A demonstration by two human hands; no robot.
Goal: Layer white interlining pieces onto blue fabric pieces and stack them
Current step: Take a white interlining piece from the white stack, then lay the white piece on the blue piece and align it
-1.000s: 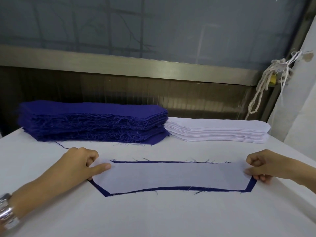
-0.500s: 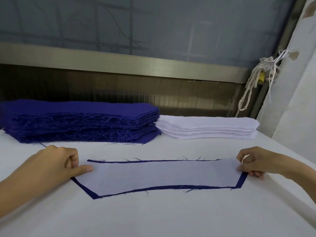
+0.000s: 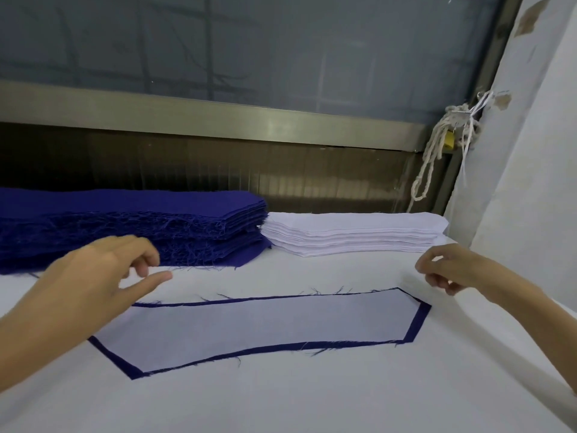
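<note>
The left hand (image 3: 93, 276) has lifted off the near end of the layered pair and now hangs relaxed, fingers loosely spread, holding nothing, just in front of the stack of blue fabric pieces (image 3: 125, 220). Between the two hands, and nearer the person than both, the white interlining piece (image 3: 259, 329) lies flat on the blue fabric piece (image 3: 416, 323), a blue border showing all round. Beyond the right hand sits the stack of white interlining (image 3: 352, 235). The right hand (image 3: 449, 270) has also let go, loosely curled and empty. This pair looks finished; a fresh blue piece is likely next. The white table cover (image 3: 312, 395) is smooth. Behind run a metal window rail (image 3: 218, 117), glass, and a knotted cord (image 3: 431, 164).
</note>
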